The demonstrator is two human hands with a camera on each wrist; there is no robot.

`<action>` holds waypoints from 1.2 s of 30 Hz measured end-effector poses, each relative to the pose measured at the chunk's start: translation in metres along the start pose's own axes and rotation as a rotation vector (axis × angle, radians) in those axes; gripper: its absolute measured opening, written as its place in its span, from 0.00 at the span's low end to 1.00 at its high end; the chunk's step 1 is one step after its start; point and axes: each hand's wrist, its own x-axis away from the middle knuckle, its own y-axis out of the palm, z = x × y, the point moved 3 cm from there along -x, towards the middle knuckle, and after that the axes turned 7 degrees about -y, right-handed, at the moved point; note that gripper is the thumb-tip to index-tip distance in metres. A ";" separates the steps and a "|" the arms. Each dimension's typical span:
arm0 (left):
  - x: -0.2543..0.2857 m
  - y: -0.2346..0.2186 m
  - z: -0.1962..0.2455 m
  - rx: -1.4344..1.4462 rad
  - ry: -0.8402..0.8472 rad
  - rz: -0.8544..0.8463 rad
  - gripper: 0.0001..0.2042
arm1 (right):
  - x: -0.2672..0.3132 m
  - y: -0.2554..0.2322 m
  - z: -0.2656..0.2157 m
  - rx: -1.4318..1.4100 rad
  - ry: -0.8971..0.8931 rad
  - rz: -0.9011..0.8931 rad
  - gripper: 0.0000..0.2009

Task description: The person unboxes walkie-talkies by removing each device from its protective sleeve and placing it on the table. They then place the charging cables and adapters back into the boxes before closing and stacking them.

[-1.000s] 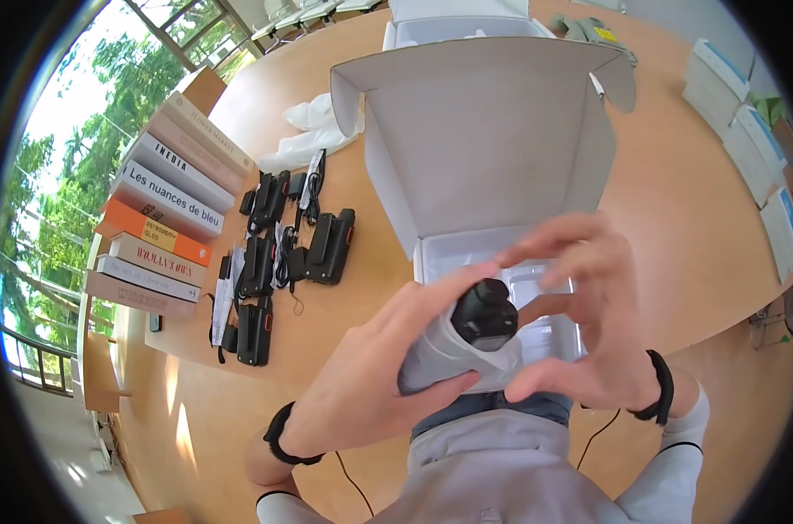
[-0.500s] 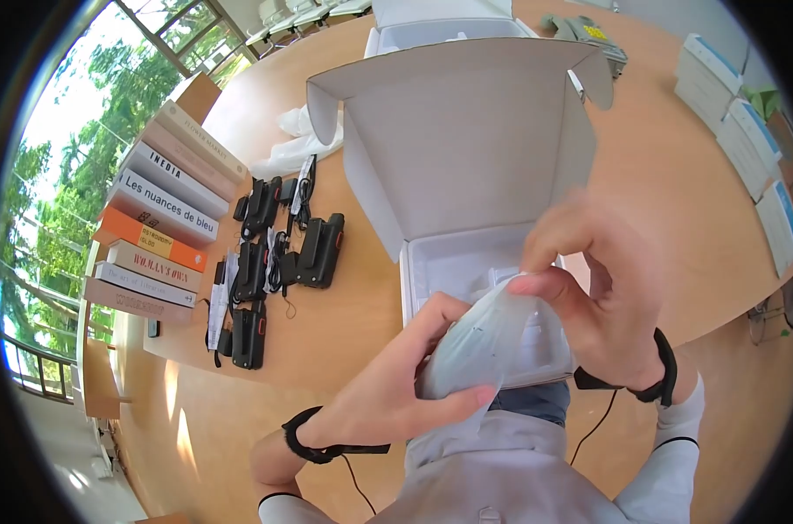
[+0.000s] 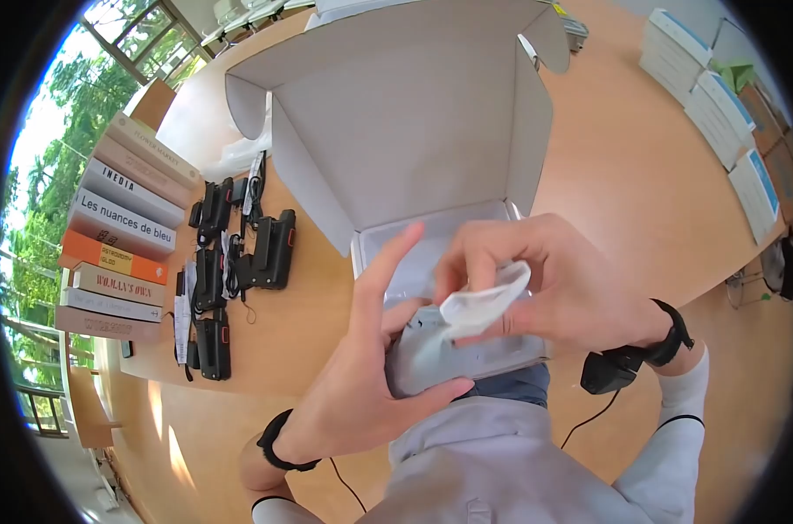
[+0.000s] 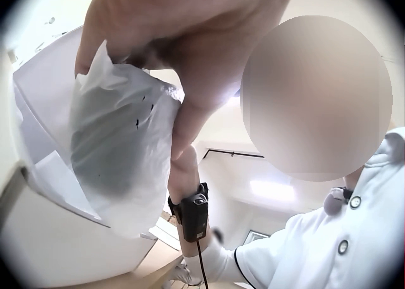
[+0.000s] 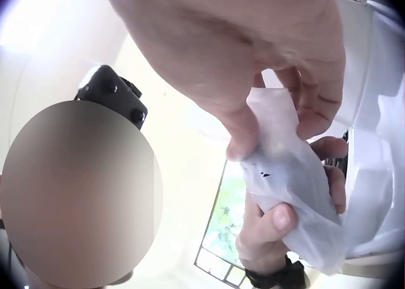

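Note:
A translucent white pouch [image 3: 418, 354] with something bulky inside is held over the open box [image 3: 414, 113]. My left hand [image 3: 353, 367] grips the pouch from the left, its thumb along the near side and one finger raised. My right hand [image 3: 554, 284] pinches the pouch's gathered end between thumb and fingers. In the left wrist view the pouch [image 4: 126, 143] shows small dark marks and a pointed corner. The right wrist view has the right hand [image 5: 253, 55] at the top end of the pouch [image 5: 297, 194], with left fingers around its lower part.
Several black devices [image 3: 274, 249] with cables lie left of the box. Beyond them stands a row of books [image 3: 125, 218]. White boxes [image 3: 720, 118] line the right edge of the table [image 3: 606, 148]. A clear bag [image 3: 239, 157] lies behind the devices.
The black device's end, exposed a second ago, is now covered by the pouch. My right hand has closed on the pouch's end and folded it over. The view has shifted right.

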 end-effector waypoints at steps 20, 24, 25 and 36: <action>0.010 0.040 -0.035 -0.817 0.333 0.155 0.37 | -0.013 -0.021 0.021 0.757 0.038 0.167 0.12; 0.009 0.041 -0.032 -0.958 0.328 0.095 0.34 | -0.015 -0.017 0.046 0.818 -0.014 0.087 0.10; 0.008 0.042 -0.032 -0.998 0.331 0.081 0.33 | -0.016 -0.014 0.049 0.813 -0.043 0.076 0.10; 0.006 0.050 -0.038 -1.096 0.271 0.108 0.34 | 0.005 0.019 -0.001 1.293 -0.092 -0.030 0.25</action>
